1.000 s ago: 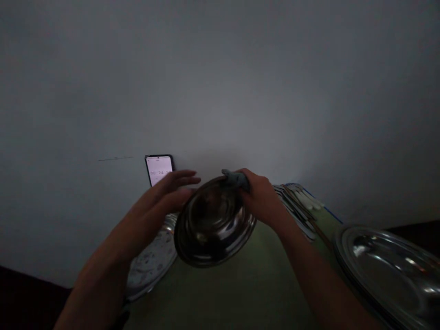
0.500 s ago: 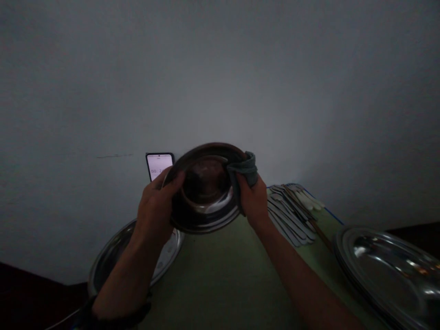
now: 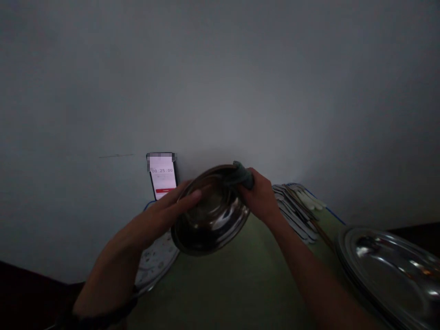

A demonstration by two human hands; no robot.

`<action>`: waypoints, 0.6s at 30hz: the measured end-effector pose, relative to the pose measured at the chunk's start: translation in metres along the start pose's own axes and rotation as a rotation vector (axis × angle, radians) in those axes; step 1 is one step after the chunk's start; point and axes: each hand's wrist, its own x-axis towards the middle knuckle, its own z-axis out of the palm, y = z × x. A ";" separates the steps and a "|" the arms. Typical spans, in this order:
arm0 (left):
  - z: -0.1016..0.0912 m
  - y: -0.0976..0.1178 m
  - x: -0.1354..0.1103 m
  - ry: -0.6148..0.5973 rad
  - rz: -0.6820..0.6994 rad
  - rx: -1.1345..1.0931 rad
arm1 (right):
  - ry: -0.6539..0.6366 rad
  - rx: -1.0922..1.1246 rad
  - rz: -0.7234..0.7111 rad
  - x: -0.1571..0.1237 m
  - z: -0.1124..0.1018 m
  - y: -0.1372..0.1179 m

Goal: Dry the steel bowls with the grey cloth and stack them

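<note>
A shiny metal bowl (image 3: pixel 213 233) is held tilted above the green table (image 3: pixel 237 293), its inside facing me. My left hand (image 3: pixel 168 206) grips the bowl's left rim, thumb over the inside and the other fingers hidden behind. At the upper right rim, my right hand (image 3: pixel 259 195) is closed on a grey-green cloth (image 3: pixel 243 175) that is folded over the edge and pressed against the metal. Below my left forearm lies a round metal tray (image 3: pixel 158 263), partly covered by the arm, with spots or drops on its surface.
Against the wall leans a phone (image 3: pixel 162 176) showing a timer. Several pieces of cutlery (image 3: pixel 295 215), some with white handles, lie at the back right beside long brown sticks (image 3: pixel 321 231). Stacked oval metal trays (image 3: pixel 388 270) stand at the right edge.
The bowl has come lower and nearer, and it has turned. My left hand has shifted along its rim, uncovering more of the phone. The cloth stays at the upper right rim.
</note>
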 end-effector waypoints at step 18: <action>0.051 -0.010 0.012 0.464 0.275 -0.089 | 0.119 0.586 0.581 -0.029 0.057 0.002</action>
